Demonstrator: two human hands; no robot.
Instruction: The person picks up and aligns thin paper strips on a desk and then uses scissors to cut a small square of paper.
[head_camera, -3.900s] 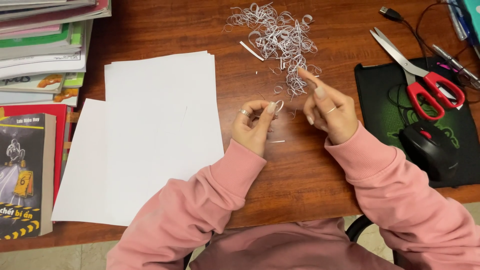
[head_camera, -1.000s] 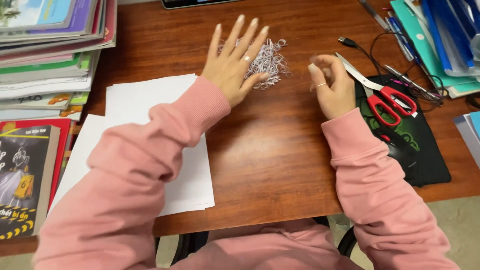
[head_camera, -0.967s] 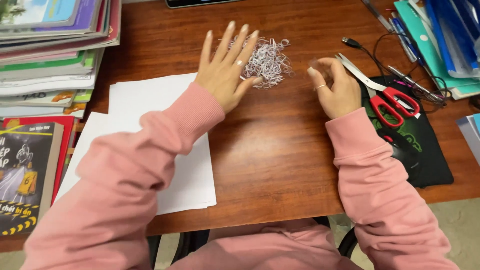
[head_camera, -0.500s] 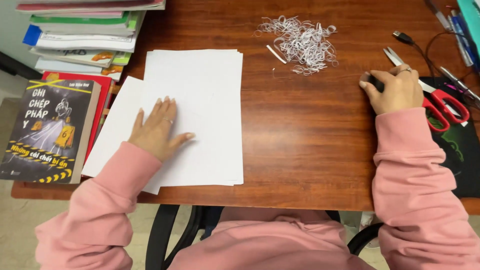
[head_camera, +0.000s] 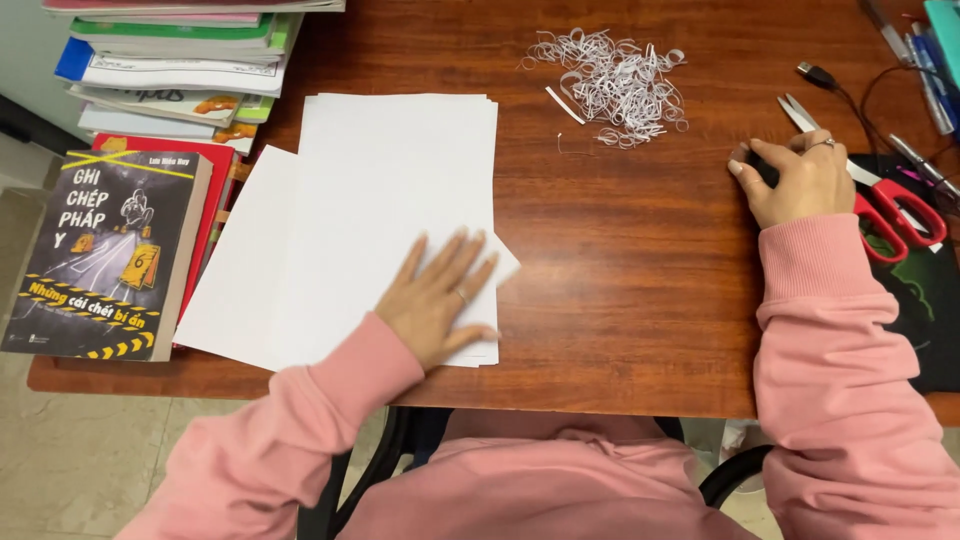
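Hands on paper and scissors.
Left hand (head_camera: 437, 297) lies flat, fingers spread, on paper (head_camera: 390, 190); right hand (head_camera: 795, 180) seems loosely curled over scissors (head_camera: 880, 200).

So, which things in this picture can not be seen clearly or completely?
- Head view: the red-handled scissors are partly covered by the right hand; whether it grips them is unclear.
- What lies under the left hand on the white paper sheets is hidden.
- The paper strips are too small to count.
- The pens are cut off by the right edge.
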